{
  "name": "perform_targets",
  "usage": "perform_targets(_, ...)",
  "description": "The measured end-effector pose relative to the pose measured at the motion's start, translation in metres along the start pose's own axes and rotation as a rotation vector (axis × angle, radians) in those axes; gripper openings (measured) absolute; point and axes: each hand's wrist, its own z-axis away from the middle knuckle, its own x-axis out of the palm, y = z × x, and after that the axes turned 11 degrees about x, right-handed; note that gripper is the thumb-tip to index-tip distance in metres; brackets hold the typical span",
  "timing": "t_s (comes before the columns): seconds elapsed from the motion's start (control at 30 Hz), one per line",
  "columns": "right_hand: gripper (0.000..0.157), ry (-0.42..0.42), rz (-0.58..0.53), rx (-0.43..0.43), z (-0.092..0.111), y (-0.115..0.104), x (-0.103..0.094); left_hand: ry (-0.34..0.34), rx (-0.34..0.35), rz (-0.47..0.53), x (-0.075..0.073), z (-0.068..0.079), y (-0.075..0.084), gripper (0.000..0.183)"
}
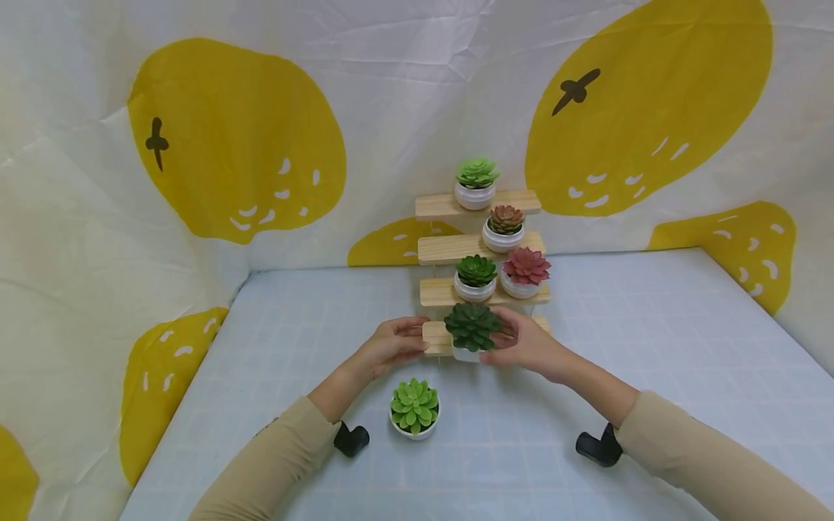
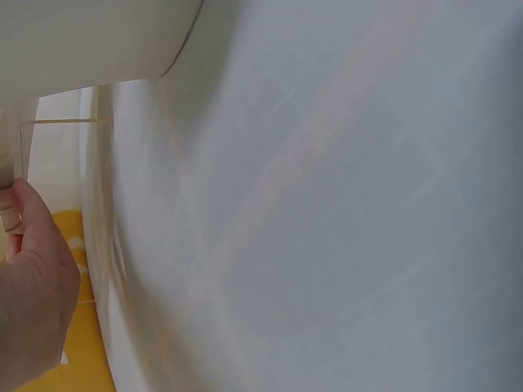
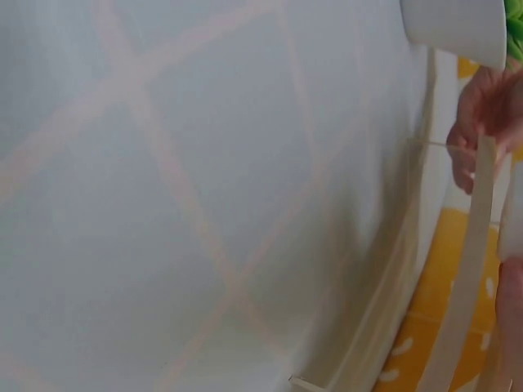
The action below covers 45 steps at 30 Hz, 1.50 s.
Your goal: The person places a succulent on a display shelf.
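Note:
A tiered wooden shelf (image 1: 449, 248) stands against the back cloth. My left hand (image 1: 392, 346) grips the left end of its lowest board (image 1: 435, 338), thumb and fingers at the edge. In my right hand (image 1: 524, 344) is a dark green potted succulent (image 1: 472, 327), held by its white pot over the front of that same board. The left wrist view catches my left hand (image 2: 37, 282) pinching the board's end. At the right edge of the right wrist view, part of my right hand (image 3: 511, 318) shows beside a white pot (image 3: 512, 216).
A light green potted succulent (image 1: 415, 407) sits on the table in front of the shelf. Higher tiers carry a bright green one (image 1: 477, 181), a brown one (image 1: 504, 226), a green one (image 1: 476, 276) and a pink one (image 1: 525, 270). Black wrist mounts (image 1: 599, 446) hang under both sleeves.

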Motion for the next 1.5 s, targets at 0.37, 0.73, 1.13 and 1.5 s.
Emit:
perform_targets(0.37, 0.072, 0.004, -0.021, -0.007, -0.007, -0.001, 0.007, -0.002, -0.007, 0.002, 0.000, 0.000, -0.001, 0.052)
perform_targets(0.73, 0.070, 0.004, -0.049, -0.025, -0.015, 0.000, 0.010, -0.008, -0.004, 0.006, 0.000, 0.000, 0.000, 0.051)
perform_targets(1.13, 0.072, 0.002, -0.086, -0.004, -0.017, -0.004, 0.013, -0.015, 0.000, 0.010, 0.000, 0.000, 0.000, 0.051)
perform_targets(1.5, 0.074, 0.007, -0.128, 0.014, -0.018, -0.003, 0.016, -0.034, 0.008, 0.010, -0.001, -0.001, -0.001, 0.051)
